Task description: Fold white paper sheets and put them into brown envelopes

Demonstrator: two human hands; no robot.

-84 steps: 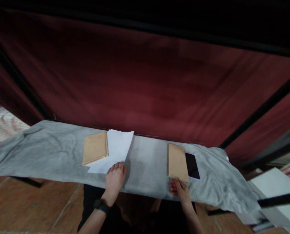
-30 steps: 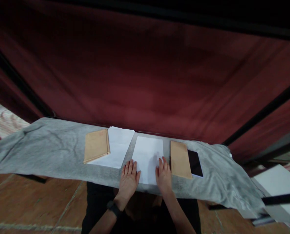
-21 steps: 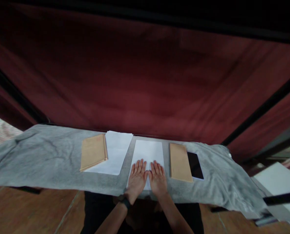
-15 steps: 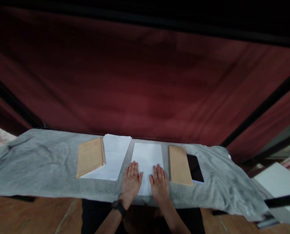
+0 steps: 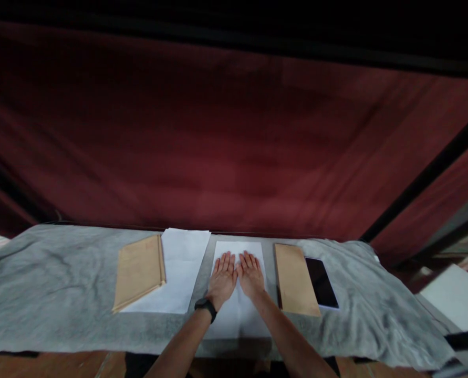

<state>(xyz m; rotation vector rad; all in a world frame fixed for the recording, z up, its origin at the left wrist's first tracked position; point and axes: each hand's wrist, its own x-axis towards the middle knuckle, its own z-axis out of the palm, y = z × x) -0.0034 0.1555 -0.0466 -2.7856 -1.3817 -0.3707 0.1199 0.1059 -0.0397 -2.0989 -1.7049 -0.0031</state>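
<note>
A white sheet of paper (image 5: pixel 238 317) lies upright before me on the grey cloth, with a faint crease down its middle. Both palms rest flat on its upper half, side by side, thumbs touching or nearly so. My left hand (image 5: pixel 222 278), with a dark watch at the wrist, is open with its fingers extended. My right hand (image 5: pixel 251 274) is open too, fingers stretched toward the far edge. To the left, brown envelopes (image 5: pixel 139 270) partly cover a stack of white paper (image 5: pixel 184 268). On the right lies another brown envelope (image 5: pixel 297 281).
A dark-screened tablet or phone (image 5: pixel 322 282) lies beside the right envelope. The grey cloth (image 5: pixel 60 289) covers the long table. Behind it hangs a dark red curtain (image 5: pixel 234 147) with black frame bars. A white panel (image 5: pixel 458 296) stands at the far right.
Both hands have slid forward up the sheet and come closer together. More of the sheet's near part shows. The camera view has shifted slightly.
</note>
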